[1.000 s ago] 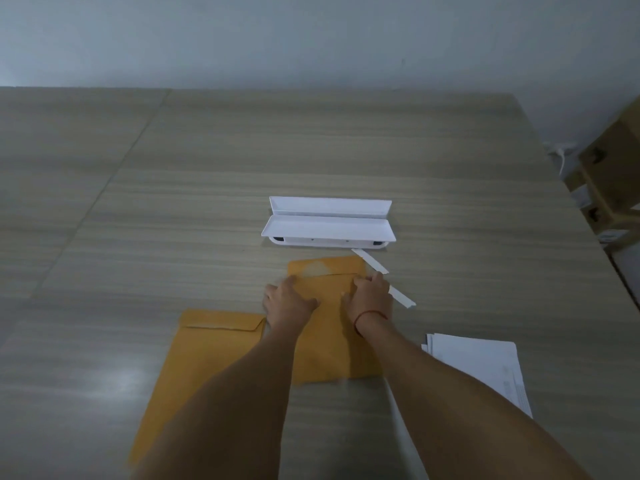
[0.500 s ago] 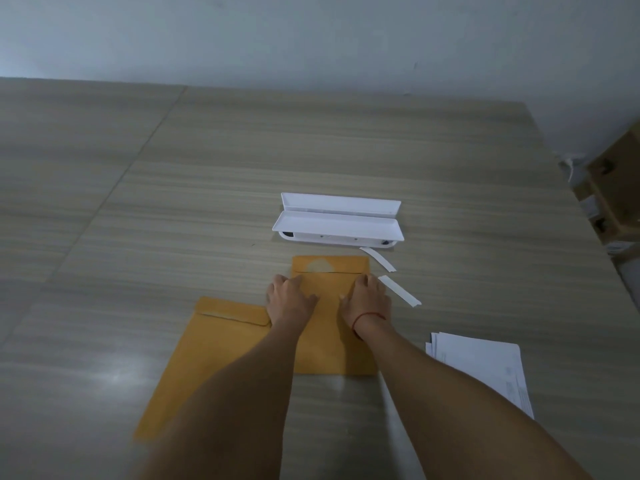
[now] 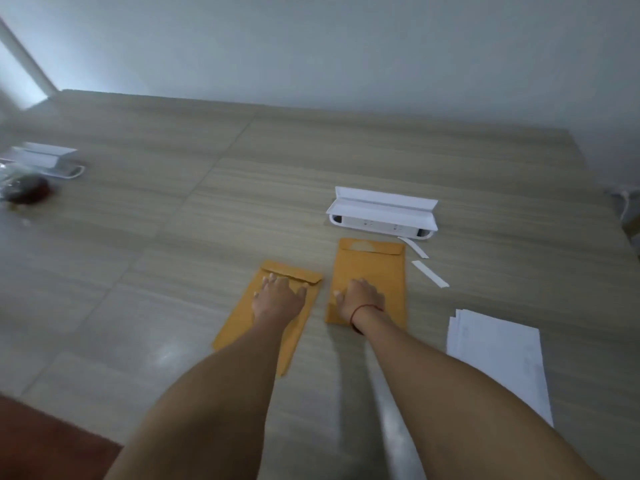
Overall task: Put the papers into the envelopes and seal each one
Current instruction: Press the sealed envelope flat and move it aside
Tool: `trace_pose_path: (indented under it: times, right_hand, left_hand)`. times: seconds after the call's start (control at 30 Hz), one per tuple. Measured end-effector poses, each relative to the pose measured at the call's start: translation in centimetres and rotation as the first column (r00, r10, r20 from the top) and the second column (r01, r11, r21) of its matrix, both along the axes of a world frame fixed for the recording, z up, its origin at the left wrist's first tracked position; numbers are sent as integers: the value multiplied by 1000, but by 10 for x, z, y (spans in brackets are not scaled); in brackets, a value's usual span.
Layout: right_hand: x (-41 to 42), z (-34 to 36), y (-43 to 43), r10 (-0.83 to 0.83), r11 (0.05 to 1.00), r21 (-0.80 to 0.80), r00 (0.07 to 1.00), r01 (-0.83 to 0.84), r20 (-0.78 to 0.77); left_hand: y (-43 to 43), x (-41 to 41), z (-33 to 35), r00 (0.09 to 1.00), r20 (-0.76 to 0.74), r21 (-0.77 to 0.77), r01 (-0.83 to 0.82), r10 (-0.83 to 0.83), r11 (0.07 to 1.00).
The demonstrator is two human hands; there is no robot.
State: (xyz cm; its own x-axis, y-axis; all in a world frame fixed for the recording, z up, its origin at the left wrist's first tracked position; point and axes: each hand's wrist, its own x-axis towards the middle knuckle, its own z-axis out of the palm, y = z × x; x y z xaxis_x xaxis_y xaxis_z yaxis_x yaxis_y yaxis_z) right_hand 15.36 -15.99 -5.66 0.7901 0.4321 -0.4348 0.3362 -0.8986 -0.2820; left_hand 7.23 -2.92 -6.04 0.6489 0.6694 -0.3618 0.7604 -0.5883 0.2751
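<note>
The left hand (image 3: 277, 296) is laid flat, fingers spread, on the left envelope (image 3: 268, 315), just below its flap; the right hand (image 3: 360, 299) is pressed flat, fingers together, on the lower part of the right envelope (image 3: 369, 278), whose flap looks folded down. Nothing is gripped by either hand. The papers (image 3: 498, 355) lie stacked to the right, well apart from both envelopes. A flap could be left half stuck if pressure is lifted too soon, and the left envelope, lying askew, could be pushed along the smooth counter (image 3: 207, 209). The two loose white strips (image 3: 429, 273) could be swept under an envelope by the right hand. A white box (image 3: 382, 214) stands just beyond the right envelope, so little room is left forward; ample bare counter is open to the left
</note>
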Motion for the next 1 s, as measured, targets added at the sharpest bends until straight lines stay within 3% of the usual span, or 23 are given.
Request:
trace_pose_path:
  times: [0.23,0.43,0.53,0.7,0.77,0.87,1.0]
  right_hand:
    - [-52,-12,43,57,998,0,997,-57,-61]
    - [-69,-34,81,-217,973,56,967,225,-133]
    - [-69,-39,98,-413,893,113,893,436,-178]
    - [-73,-46,118,-653,642,190,660,743,-372]
    - [-77,-48,124,-711,608,164,625,777,-321]
    - [-83,-48,123,-744,642,77,645,763,-174]
    - [-82,-53,112,-758,630,63,630,774,-167]
  left_hand:
    - [36,-50,-6,998,-63,16,19,-18,1000]
    - [81,-60,-35,991,-75,-79,102,-108,992]
    - [94,-66,-41,989,32,-105,145,-142,984]
    - [105,-70,-46,986,141,-105,104,-89,989]
    - [107,-69,-45,989,140,-130,60,-41,990]
    - [107,-67,-46,992,125,-167,6,15,986]
    - [102,-64,-52,994,101,-189,-31,51,981]
